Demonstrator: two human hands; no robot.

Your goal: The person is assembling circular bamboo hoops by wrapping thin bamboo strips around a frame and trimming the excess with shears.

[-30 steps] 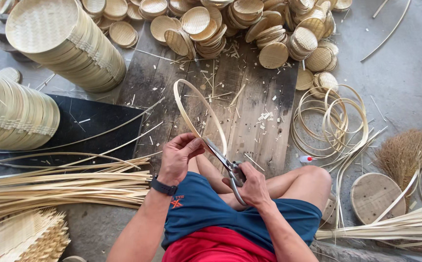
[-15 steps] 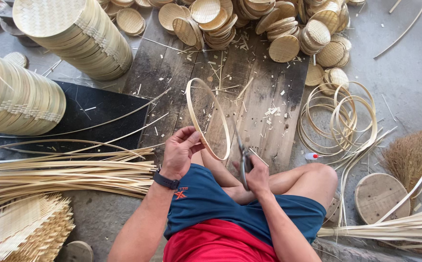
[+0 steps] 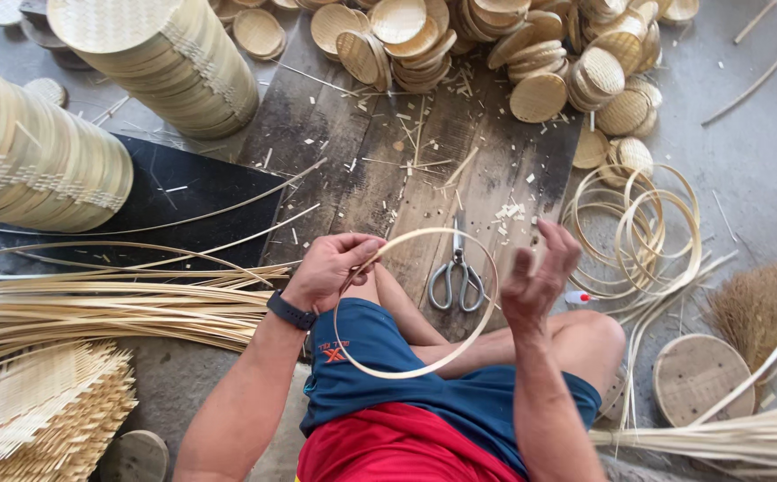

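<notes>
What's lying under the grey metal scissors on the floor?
The grey metal scissors lie on dark wooden boards strewn with pale bamboo shavings. What lies beneath the boards is hidden.

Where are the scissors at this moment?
In the head view, the scissors lie on the wooden board, just behind the bamboo hoop, between the left hand and right hand.

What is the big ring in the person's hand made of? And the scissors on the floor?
The ring looks like a thin strip of bamboo or similar split cane: pale tan, matt, bent into a hoop, like the long strips beside it. The left hand pinches it. The scissors look like metal: grey, dull shine, lying on the wooden boards.
</notes>
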